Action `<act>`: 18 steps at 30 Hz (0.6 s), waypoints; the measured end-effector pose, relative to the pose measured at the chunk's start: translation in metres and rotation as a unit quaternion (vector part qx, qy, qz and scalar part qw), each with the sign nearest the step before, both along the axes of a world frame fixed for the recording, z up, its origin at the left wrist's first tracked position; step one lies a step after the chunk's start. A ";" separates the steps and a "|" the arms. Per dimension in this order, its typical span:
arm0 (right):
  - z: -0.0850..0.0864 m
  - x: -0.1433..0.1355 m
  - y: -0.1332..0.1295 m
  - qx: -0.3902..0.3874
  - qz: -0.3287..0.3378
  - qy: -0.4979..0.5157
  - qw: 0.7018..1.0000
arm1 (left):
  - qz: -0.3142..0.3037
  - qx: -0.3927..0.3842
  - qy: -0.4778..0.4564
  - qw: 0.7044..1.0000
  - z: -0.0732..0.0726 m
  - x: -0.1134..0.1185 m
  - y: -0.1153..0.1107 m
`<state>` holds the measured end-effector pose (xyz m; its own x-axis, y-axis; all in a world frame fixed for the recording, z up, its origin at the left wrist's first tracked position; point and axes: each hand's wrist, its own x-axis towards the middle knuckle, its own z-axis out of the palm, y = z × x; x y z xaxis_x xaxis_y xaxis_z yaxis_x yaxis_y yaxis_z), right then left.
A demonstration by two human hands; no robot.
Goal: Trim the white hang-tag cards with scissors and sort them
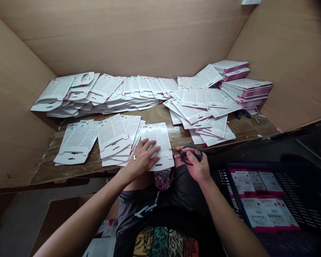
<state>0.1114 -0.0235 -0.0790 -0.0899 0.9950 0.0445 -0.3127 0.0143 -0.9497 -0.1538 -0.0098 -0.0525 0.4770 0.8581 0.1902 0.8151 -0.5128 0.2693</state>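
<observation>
My left hand lies on a white printed cardboard packet, its fingers spread across the left half. The packet's lower flap with a hanging slot overhangs the table's front edge. In my right hand are small scissors with dark teal loop handles. Their tips point left, close to the packet's right edge; whether they touch it I cannot tell. Left of my left hand lies a fanned pile of similar packets, and further left another pile. A small white scrap sticks to my left wrist.
Overlapping packets line the table's back. More lie loosely at right, beside neat stacks. Cardboard walls enclose the table. A dark blue crate with pink-and-white packs is at lower right. A cardboard box stands lower left.
</observation>
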 end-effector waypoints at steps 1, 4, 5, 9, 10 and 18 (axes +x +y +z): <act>0.005 0.000 0.006 0.036 -0.006 -0.027 0.999 | -0.005 -0.012 -0.009 1.000 0.003 0.003 0.001; 0.013 -0.003 0.028 0.159 0.032 -0.171 0.972 | -0.011 -0.055 -0.017 0.998 0.014 0.015 0.007; 0.014 -0.005 0.035 0.196 0.044 -0.215 0.956 | -0.008 -0.066 -0.008 0.998 0.017 0.020 0.009; 0.010 -0.009 0.048 0.266 0.046 -0.297 0.916 | -0.016 -0.070 0.076 0.995 0.025 0.035 0.015; 0.009 -0.009 0.048 0.273 0.046 -0.308 0.910 | -0.027 -0.065 0.101 0.992 0.026 0.038 0.016; 0.000 -0.014 0.038 0.313 0.064 -0.375 0.870 | -0.080 -0.086 0.169 0.979 0.033 0.039 0.016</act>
